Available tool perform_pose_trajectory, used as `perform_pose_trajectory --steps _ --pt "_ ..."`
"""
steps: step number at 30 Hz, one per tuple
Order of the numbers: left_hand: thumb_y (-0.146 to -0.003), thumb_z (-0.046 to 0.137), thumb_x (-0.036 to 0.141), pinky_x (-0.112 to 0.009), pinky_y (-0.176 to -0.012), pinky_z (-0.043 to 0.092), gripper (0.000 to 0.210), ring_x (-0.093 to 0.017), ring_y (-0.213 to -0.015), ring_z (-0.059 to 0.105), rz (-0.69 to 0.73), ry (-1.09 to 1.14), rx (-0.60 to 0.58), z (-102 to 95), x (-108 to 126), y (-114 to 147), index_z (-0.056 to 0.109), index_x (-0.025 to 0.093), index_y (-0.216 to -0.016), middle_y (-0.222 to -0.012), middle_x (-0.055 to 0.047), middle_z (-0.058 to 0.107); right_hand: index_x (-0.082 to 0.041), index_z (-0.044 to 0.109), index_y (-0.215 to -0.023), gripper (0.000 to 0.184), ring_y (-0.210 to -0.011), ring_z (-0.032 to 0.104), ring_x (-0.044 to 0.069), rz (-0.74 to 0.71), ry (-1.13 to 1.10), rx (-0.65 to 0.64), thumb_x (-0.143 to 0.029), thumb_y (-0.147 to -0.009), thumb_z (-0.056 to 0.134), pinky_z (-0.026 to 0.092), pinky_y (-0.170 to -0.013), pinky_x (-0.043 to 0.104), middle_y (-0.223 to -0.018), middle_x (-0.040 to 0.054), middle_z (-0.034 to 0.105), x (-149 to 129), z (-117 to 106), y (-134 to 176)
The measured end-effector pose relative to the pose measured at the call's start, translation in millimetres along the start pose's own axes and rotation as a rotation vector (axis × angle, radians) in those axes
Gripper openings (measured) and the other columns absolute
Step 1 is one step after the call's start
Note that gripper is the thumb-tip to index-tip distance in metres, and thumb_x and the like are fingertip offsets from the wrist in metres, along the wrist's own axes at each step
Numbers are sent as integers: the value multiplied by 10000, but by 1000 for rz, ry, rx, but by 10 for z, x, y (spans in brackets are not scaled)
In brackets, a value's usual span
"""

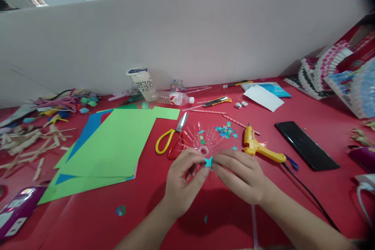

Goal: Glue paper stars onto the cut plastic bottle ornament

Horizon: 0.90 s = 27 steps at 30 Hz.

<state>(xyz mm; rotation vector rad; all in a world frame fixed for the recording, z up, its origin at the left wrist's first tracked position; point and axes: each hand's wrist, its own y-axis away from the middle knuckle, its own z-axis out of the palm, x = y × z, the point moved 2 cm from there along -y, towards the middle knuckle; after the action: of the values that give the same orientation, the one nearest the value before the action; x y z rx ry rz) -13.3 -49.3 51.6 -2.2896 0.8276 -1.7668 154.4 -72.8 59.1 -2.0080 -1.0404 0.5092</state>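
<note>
A small blue paper star (208, 162) is pinched between my two hands near the middle of the table. My left hand (186, 177) grips its left side with thumb and fingers. From the other side, the fingertips of my right hand (241, 174) close on it. Just beyond my fingers lies a clear plastic bottle piece cut into spread strips (203, 150), with a few stars on it. To its right sits a pile of blue and green paper stars (226, 129). Scissors (175, 134) with yellow and red handles rest beyond my left hand.
A yellow glue gun (260, 148) with a trailing black cord and a black phone (306, 144) lie at right. Green and blue paper sheets (114, 144) cover the left. Behind are a plastic bottle (175, 98), a paper cup (143, 84) and a utility knife (218, 102).
</note>
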Motion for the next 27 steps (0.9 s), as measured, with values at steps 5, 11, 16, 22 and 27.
perform_pose_trajectory --steps 5,11,16,22,27 --pt "-828 556 169 -236 -579 457 90 -130 -675 535 -72 60 36 -4 -21 -53 591 170 -745 -731 -25 548 -118 630 -939 168 -906 622 227 -4 -16 -36 -55 -794 574 546 -772 352 -937 117 696 -33 37 -5" --pt "-825 524 112 -201 -560 446 78 -108 -650 562 80 -145 79 -51 -42 -2 557 178 -800 -772 -26 609 -195 605 -926 148 -821 623 176 524 -39 64 -107 -833 533 511 -741 329 -852 56 672 346 -100 69" --pt "-789 516 80 -199 -576 473 126 -68 -535 558 267 -322 -144 74 -30 80 553 177 -860 -977 -71 689 -207 615 -986 195 -865 603 175 599 -117 -145 -121 -864 490 488 -774 335 -927 48 674 598 -94 63" --pt "-781 513 73 -218 -608 500 154 -111 -603 614 284 -486 -50 32 -123 39 544 170 -896 -869 -69 682 -193 631 -979 170 -973 558 194 287 -230 -285 -153 -878 501 466 -867 390 -1004 64 667 594 129 -146" --pt "-740 543 40 -245 -663 511 185 -151 -738 617 310 -500 9 -43 -115 3 534 166 -875 -818 -67 641 -178 631 -971 152 -939 566 190 283 -227 -233 -155 -868 522 469 -861 393 -955 64 680 596 133 -146"
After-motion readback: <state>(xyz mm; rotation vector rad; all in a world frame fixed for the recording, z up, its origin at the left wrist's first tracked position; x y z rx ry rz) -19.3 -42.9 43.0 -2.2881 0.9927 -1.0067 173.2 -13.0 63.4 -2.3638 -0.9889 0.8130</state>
